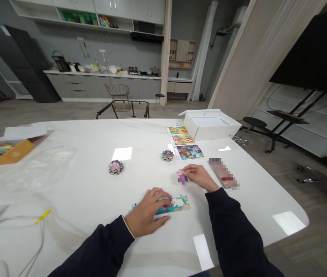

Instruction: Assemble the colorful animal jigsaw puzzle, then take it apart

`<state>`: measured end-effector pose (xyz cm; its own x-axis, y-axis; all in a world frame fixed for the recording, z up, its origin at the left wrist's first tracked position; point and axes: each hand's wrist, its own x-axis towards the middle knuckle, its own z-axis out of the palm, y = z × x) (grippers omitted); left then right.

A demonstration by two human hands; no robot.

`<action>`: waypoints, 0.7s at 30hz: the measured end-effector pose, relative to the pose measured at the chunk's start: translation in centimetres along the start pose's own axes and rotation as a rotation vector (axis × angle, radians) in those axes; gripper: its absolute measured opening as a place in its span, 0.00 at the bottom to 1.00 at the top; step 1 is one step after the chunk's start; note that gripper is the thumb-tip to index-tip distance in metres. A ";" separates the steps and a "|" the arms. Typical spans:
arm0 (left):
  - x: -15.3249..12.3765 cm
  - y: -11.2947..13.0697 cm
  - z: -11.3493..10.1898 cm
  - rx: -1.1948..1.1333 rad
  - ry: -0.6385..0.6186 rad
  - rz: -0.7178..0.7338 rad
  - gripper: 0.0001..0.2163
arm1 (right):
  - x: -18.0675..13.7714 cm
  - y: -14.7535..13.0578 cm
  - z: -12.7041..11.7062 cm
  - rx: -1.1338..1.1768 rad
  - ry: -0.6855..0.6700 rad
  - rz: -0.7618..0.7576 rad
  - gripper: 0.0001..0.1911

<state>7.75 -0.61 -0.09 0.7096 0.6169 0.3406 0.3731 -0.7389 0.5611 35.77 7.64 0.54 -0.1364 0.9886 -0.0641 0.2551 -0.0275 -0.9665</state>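
Observation:
My left hand (147, 213) lies palm down on a partly joined strip of colourful puzzle pieces (177, 204) near the table's front edge, fingers spread over its left part. My right hand (198, 176) is further back and to the right, its fingers pinched on a purple puzzle piece (182, 177) that rests at the table surface. Two small heaps of loose pieces lie beyond: one (115, 167) at centre left, another (167, 155) by the picture sheet.
A sheet with three reference pictures (185, 146) and an open white box (212, 127) sit at the far right of the white table (79, 184). An orange box (4, 152), clear plastic wrap (36, 165) and a white cable (13, 227) lie left. A blurred flat object (224, 173) lies right.

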 end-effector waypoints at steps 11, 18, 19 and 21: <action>-0.3 -0.4 0.4 -0.017 -0.070 -0.009 0.13 | -2.6 4.3 -2.3 -0.271 0.076 -0.007 0.21; -0.3 -0.3 0.2 0.008 -0.078 -0.001 0.13 | -2.4 2.9 -1.6 -0.469 0.193 -0.041 0.16; -0.3 -0.2 0.2 0.006 -0.075 0.003 0.13 | -2.4 2.7 -1.5 -0.485 0.207 -0.048 0.15; -0.3 0.0 0.3 0.000 -0.065 0.014 0.13 | -2.3 2.6 -1.4 -0.503 0.217 -0.062 0.15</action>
<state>7.70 -0.90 -0.39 0.7521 0.5876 0.2984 0.3631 -0.7474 0.5564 38.14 5.47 -1.48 0.0210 0.9955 0.0928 0.6862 0.0531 -0.7255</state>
